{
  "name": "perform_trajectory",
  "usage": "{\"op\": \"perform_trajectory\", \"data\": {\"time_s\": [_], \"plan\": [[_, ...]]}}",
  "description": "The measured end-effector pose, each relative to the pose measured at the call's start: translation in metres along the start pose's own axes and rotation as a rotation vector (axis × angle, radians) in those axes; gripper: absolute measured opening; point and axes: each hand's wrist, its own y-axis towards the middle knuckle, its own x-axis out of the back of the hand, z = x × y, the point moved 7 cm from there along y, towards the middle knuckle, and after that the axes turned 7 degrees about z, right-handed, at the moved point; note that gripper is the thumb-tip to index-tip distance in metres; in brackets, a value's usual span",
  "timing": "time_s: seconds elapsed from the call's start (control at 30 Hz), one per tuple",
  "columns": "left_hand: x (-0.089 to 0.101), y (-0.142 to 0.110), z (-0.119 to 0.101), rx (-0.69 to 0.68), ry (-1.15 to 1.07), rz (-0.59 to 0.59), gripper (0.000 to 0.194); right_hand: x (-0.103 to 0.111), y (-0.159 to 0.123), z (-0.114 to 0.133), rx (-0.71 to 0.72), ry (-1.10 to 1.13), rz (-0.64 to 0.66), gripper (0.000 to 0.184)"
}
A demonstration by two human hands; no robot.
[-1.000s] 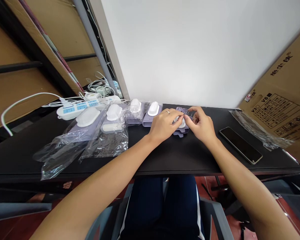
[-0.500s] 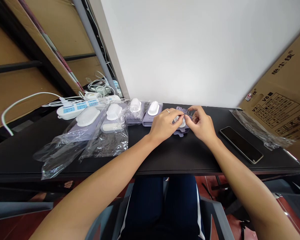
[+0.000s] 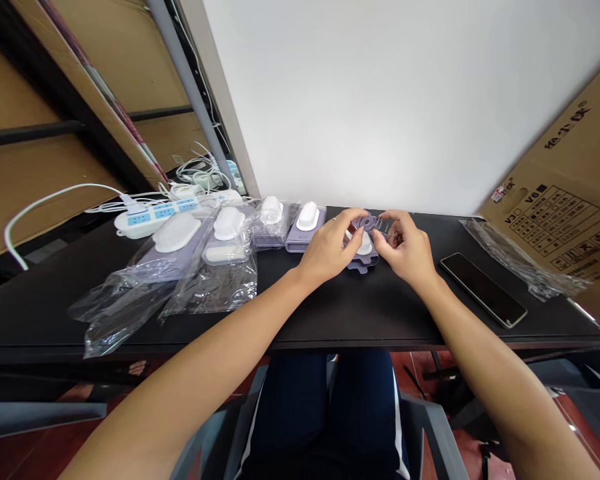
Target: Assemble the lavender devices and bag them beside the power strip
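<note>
Far left, one white cable (image 3: 45, 193) runs into one white power strip (image 3: 155, 219), three blue socket panels showing; no legible brand. Behind it, one tangle of white cords (image 3: 200, 175) sits by a grey upright post (image 3: 190, 87).

On the black table (image 3: 350, 320), left to right: at least three clear plastic bags (image 3: 125, 310), contents partly showing through. Four white domed pieces (image 3: 229, 223) stand in a loose row, the first three in or on the bags. One white oblong bar (image 3: 225, 253) lies in the bag nearest the middle. Three lavender bases (image 3: 305, 235) show under or beside the domes, the last one bare of plastic at its front.

Left hand (image 3: 325, 247), ring on one finger (image 3: 333, 220), and right hand (image 3: 407, 250) meet above the table, fingers curled and pinching a lavender ring-shaped piece (image 3: 366, 223) with a clear plastic strip (image 3: 384, 227) at its side. Below them, a fifth white dome (image 3: 365, 248) sits on a fourth lavender base (image 3: 363, 265), partly hidden.

Right of the hands: one black phone (image 3: 483, 290), screen dark; one crumpled clear bag (image 3: 517, 257). One cardboard box (image 3: 555, 200) leans in, printed with Chinese characters, a grid, and "V3"; the rest is too small to read.
</note>
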Motion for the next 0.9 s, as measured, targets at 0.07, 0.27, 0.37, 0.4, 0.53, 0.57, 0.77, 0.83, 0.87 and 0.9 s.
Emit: {"op": "perform_trajectory", "data": {"time_s": [0.07,0.27,0.37,0.4,0.53,0.57,0.77,0.83,0.87,0.9], "plan": [[-0.0017,-0.0004,0.0046,0.048,-0.014,0.012,0.044,-0.0006,-0.0008,0.0024,0.015,-0.011,0.002,0.032],[-0.0027,0.0000,0.0051,0.048,0.084,0.006,0.043,-0.0016,-0.0016,0.0054,0.030,-0.049,-0.004,0.030],[-0.0020,-0.0002,0.0025,0.028,0.101,-0.004,0.041,-0.0016,-0.0016,0.0047,0.026,-0.058,-0.010,0.031],[-0.0018,-0.0003,0.0017,0.022,0.102,-0.007,0.041,-0.0014,-0.0016,0.0044,0.024,-0.062,-0.015,0.031],[-0.0008,-0.0003,0.0008,0.015,0.096,-0.023,0.040,-0.0005,-0.0020,0.0029,0.011,-0.102,-0.041,0.033],[-0.0004,-0.0002,0.0014,0.023,0.093,-0.029,0.040,-0.0004,-0.0020,0.0026,0.009,-0.113,-0.046,0.033],[-0.0003,-0.0001,0.0034,0.066,0.052,-0.032,0.040,-0.0012,-0.0026,0.0018,0.012,-0.167,-0.077,0.034],[-0.0006,-0.0005,0.0028,0.074,0.052,-0.029,0.039,-0.0021,-0.0026,0.0017,0.017,-0.175,-0.076,0.034],[-0.0009,-0.0007,0.0023,0.075,0.050,-0.026,0.038,-0.0026,-0.0026,0.0015,0.016,-0.178,-0.074,0.034],[-0.0012,-0.0008,0.0018,0.075,0.046,-0.023,0.038,-0.0029,-0.0026,0.0014,0.014,-0.181,-0.073,0.034]]}}
